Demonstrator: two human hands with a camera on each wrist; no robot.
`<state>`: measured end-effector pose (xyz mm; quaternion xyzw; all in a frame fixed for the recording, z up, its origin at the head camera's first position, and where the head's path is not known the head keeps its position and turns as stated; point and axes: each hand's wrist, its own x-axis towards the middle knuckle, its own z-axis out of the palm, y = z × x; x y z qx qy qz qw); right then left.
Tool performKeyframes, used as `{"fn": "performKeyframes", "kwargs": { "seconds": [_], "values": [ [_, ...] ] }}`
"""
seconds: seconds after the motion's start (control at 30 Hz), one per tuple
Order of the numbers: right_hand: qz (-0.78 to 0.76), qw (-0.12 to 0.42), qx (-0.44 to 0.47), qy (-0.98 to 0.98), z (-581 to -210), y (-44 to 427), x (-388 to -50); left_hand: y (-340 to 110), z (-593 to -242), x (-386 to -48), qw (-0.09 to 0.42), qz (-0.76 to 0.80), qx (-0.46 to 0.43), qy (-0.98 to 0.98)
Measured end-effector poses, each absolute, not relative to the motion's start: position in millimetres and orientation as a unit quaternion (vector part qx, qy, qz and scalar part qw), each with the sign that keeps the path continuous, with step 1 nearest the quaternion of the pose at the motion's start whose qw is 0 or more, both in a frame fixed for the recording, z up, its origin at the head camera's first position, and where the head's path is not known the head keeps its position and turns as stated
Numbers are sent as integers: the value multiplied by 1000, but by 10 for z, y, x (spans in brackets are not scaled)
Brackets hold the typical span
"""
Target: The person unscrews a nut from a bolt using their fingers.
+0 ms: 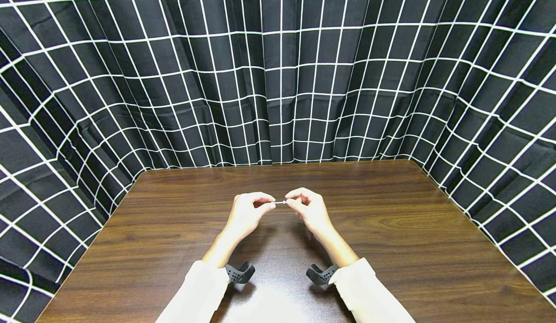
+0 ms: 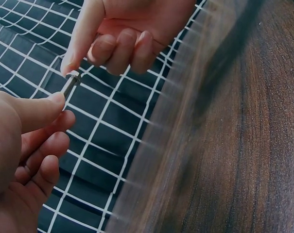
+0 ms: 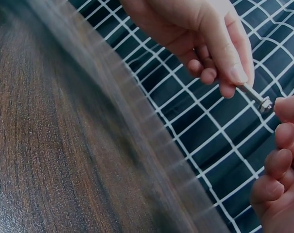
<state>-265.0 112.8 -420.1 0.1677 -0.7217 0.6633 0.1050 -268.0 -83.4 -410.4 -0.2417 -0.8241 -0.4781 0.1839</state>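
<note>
A small metal bolt [image 3: 251, 93] is held level between both hands, above the table. My left hand [image 1: 244, 213] pinches its shank between thumb and forefinger; the left wrist view shows the other fingers loosely curled beneath. At the bolt's right end sits a shiny hex nut [image 3: 265, 104] with a flange-like rim. My right hand [image 1: 310, 211] has its thumb and forefinger tips brought together at this nut. In the right wrist view the right thumb lies right by the nut, and its forefinger is mostly hidden. The remaining right fingers are curled in.
Under the hands lies a dark wood-grain table [image 1: 173, 207]. Black curtains [image 1: 278, 72] with a white grid surround its back and sides. Grey wrist bands [image 1: 241, 273] stick out inward from the white sleeves [image 1: 197, 289]. Bright glare lies on the table's front part.
</note>
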Motion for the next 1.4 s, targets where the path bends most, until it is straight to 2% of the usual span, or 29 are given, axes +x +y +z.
{"fn": "performKeyframes", "kwargs": {
  "seconds": [0.13,0.37,0.5,0.93,1.4],
  "values": [
    [666,99,167,-720,-4220,1131,-2661,-832,-4105,-2677,181,-477,-239,-826],
    [656,71,151,-736,-3950,1093,-2468,-834,-4111,-2681,181,-479,-239,-825],
    [648,63,146,-745,-3959,1096,-2474,-837,-4123,-2688,185,-477,-239,-826],
    [642,68,159,-747,-3939,1100,-2463,-837,-4103,-2673,182,-481,-242,-823],
    [661,89,181,-723,-4252,1119,-2679,-848,-4109,-2686,174,-472,-226,-834]
  ]
}}
